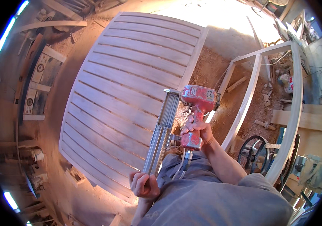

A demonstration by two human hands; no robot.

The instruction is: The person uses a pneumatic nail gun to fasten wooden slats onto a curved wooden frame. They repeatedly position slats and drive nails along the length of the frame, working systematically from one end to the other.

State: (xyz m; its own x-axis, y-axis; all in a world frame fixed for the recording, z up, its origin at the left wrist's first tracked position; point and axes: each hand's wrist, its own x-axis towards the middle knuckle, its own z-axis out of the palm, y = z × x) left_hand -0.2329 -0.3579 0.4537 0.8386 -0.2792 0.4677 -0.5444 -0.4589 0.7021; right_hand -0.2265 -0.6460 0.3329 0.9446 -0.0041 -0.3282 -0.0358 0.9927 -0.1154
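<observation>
Sawdust and wood shavings litter the workshop floor, with an upright-looking ladder-like wooden frame at the right and timber offcuts around the edges. Spread out ahead and to the left of the person is a pale slatted wooden panel; what supports it is hidden.

Between the person and that panel, the red pneumatic nail gun is held up in front of the torso, its silver magazine on the left side, overlapping the panel's near edge in view. The magazine's long axis slants from the upper right, beside the gun's head, to the lower left, so it links the two hands: its lower end meets the left hand, while the handle is with the right hand.

The right fingers wrap the handle, forearm reaching up from the lower right, with the air hose coupling hanging just below. The left fingers curl closed on the magazine's lower end, knuckles up, wrist low near the body; exactly how much they grip is hidden.
</observation>
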